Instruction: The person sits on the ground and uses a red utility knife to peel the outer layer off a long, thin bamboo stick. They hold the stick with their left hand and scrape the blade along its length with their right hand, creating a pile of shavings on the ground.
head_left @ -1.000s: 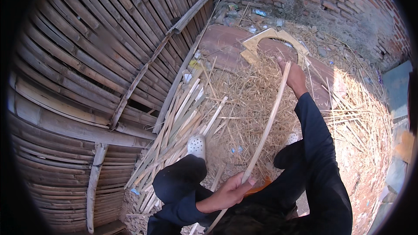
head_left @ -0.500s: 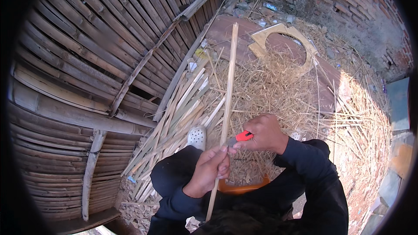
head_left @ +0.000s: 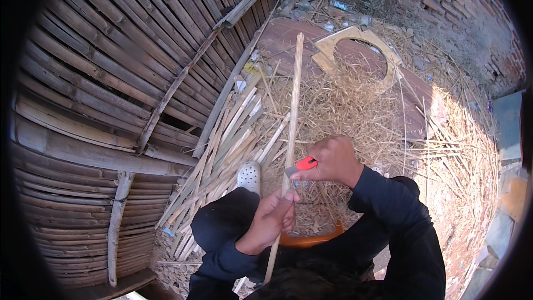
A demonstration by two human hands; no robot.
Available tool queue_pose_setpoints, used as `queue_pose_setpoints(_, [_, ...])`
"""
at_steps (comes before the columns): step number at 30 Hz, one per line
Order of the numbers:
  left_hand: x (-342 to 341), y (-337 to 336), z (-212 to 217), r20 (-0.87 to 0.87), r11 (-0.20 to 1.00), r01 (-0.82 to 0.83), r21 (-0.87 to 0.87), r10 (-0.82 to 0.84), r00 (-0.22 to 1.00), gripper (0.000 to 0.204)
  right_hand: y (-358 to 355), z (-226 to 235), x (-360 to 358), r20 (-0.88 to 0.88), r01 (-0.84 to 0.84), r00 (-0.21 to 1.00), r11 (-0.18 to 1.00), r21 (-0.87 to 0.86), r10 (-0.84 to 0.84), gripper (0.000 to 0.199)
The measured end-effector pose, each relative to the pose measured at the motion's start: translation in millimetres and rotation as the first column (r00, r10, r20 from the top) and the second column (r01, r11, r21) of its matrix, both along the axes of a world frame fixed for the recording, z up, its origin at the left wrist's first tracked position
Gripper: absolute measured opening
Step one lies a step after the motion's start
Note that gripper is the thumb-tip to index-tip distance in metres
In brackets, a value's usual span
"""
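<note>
— Above the loose shavings (head_left: 355, 103), we are holding the pale strip (head_left: 293, 111) lengthwise, and our left hand (head_left: 269, 221) is pinching its lower part, thumb on top, fingers curled beneath. What is our right hand (head_left: 335, 157) doing?

— It is gripping a red-handled cutter (head_left: 306, 163), fingers wrapped firmly about it, and the grey blade (head_left: 290, 171) is apparently touching the strip, just beyond the left thumb. What are we worrying about?

— That nearness, mostly. We are working with an edge close to our own thumb, so if the blade were catching on a rough fibre and suddenly letting go, it could be skidding into us

— And the far end?

— We are leaving it pointing away over the brown board (head_left: 277, 45), with no hand bracing it. Under uneven pressure the strip could be twisting or bowing, so the edge could be biting too deep and splitting it

— We are also resting a white shoe (head_left: 249, 176) near the strip; were our right grip loosening, the cutter could be dropping towards it
</note>
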State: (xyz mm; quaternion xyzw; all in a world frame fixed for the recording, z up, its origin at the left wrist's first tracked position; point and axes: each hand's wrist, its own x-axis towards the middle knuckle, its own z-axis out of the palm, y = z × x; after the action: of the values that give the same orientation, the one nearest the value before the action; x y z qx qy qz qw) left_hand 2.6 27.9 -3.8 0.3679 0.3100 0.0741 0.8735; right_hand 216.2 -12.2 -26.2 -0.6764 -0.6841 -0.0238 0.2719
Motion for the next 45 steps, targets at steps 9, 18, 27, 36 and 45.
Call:
queue_pose_setpoints(9, [-2, -19, -3, 0.028, 0.977, 0.167, -0.132, -0.165, 0.986, 0.02, 22, 3, 73, -0.056, 0.435, 0.89, 0.88, -0.193, -0.452, 0.07])
queue_pose_setpoints(18, [-2, -2, -1, -0.002, 0.994, 0.049, -0.093, -0.05, 0.999, 0.019, -11, 2, -11, -0.06, 0.001, 0.998, 0.991, -0.131, -0.009, 0.063])
queue_pose_setpoints(27, [1, -2, 1, -0.048, 0.997, 0.053, -0.053, -0.056, 0.997, 0.018, -3, 1, -5, -0.034, 0.088, 0.995, 0.994, -0.071, -0.09, 0.065])
queue_pose_setpoints(36, [-6, 7, 1, 0.098, 0.949, 0.086, -0.304, -0.058, 0.993, 0.015, -7, -12, -4, -0.06, 0.056, 0.997, 0.998, -0.014, -0.057, 0.066])
queue_pose_setpoints(45, [-8, 6, -3, 0.165, 0.907, 0.112, -0.407, -0.047, 0.985, 0.013, -7, -6, 6, 0.008, 0.042, 0.999, 0.998, 0.039, -0.043, 0.063])
